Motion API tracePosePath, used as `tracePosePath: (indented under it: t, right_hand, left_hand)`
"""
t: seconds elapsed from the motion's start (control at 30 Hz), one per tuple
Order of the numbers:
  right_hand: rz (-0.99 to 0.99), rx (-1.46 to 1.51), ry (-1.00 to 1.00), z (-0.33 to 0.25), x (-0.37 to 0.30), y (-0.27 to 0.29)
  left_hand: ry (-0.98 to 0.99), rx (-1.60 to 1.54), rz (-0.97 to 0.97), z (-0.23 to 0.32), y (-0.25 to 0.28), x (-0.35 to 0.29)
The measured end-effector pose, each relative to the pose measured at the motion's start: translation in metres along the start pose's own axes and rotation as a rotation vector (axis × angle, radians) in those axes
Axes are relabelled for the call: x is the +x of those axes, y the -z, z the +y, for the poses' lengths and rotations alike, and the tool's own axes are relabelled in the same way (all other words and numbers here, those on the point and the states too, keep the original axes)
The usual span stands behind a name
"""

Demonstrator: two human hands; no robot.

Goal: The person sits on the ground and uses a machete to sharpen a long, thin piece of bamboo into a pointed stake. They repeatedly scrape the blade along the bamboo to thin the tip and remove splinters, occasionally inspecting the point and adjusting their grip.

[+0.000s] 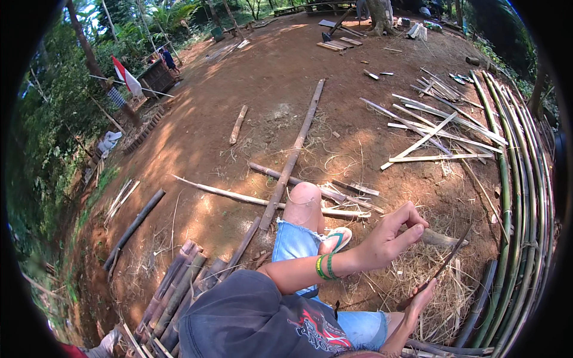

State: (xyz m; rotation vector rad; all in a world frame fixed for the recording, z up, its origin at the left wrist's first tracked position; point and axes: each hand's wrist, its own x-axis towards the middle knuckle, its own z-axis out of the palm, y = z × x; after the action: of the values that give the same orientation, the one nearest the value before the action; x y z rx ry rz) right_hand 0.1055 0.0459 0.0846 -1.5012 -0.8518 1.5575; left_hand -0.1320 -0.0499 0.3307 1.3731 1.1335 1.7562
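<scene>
My left hand (395,235), green bands (326,266) on its wrist, is raised past my bent knee (305,194). Its fingers curl toward the thumb; what they pinch, if anything, I cannot make out. Lower and to the right, my right hand (419,302) grips the handle of a long dark-bladed knife (446,258), its blade slanting up and away. Just beyond the left hand shows a short piece of wood (443,238), partly hidden by that hand. Pale shavings (439,292) cover the ground beneath both hands.
Long green bamboo poles (510,197) run along the right side. Split bamboo strips (433,134) lie crossed ahead of them. A long pole (296,149) stretches forward over another pole and a strip. Cut bamboo lengths (173,292) are stacked at lower left. Farther left stands a red-and-white flag (126,77).
</scene>
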Motion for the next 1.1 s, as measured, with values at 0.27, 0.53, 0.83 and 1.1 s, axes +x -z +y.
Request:
tracePosePath:
  t: [0.27, 0.53, 0.83, 1.1]
  right_hand:
    - [0.052, 0.058, 0.010, -0.001, 0.000, -0.010]
    - [-0.397, -0.172, 0.404, -0.080, -0.145, -0.044]
    - [-0.134, -0.298, 0.312, -0.033, -0.088, -0.011]
    - [-0.287, -0.307, 0.664, -0.060, -0.146, -0.022]
  left_hand:
    - [0.027, -0.100, -0.067, -0.003, 0.012, 0.011]
    - [-0.075, -0.006, 0.080, -0.004, -0.013, -0.001]
    - [-0.321, 0.314, 0.257, -0.013, -0.035, -0.015]
    - [-0.361, 0.282, 0.280, -0.016, -0.059, -0.013]
